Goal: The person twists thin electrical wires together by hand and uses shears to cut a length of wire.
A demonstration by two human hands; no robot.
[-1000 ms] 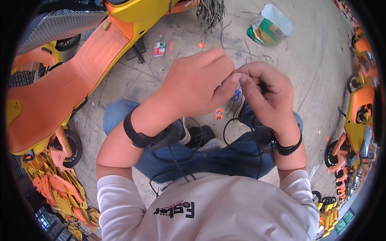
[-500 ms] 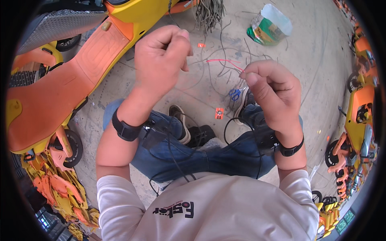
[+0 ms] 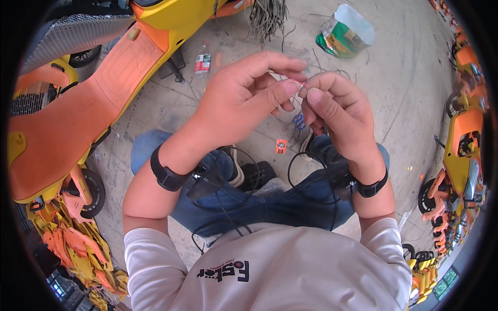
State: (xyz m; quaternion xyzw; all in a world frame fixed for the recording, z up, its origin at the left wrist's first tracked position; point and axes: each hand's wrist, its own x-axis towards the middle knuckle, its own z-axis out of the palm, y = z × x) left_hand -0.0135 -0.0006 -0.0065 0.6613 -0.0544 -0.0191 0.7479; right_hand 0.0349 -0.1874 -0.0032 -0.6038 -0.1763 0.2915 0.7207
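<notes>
My right hand point(image 3: 340, 111), in front of me, pinches a thin red wire point(image 3: 299, 82) between thumb and index finger. Beside it on the left, my left hand point(image 3: 249, 101) has its fingers loosely bent and apart, thumb tip close to the wire; whether it touches the wire is unclear. Blue scissors point(image 3: 298, 122) lie on the floor below my hands, partly hidden, and a small orange card point(image 3: 280, 146) lies nearer my legs.
Yellow-orange scooters line the left point(image 3: 119, 72) and right point(image 3: 459, 140). Loose panels point(image 3: 80, 243) are heaped at lower left. A plastic bottle point(image 3: 202, 61), a cut green-and-white bag point(image 3: 345, 33) and grey strands point(image 3: 267, 18) are ahead. Black cables cross my legs point(image 3: 270, 207).
My left hand has swung right from its spot half a second ago, its curled fingers now spread beside the red wire. My right hand has shifted slightly up and left, still pinching it.
</notes>
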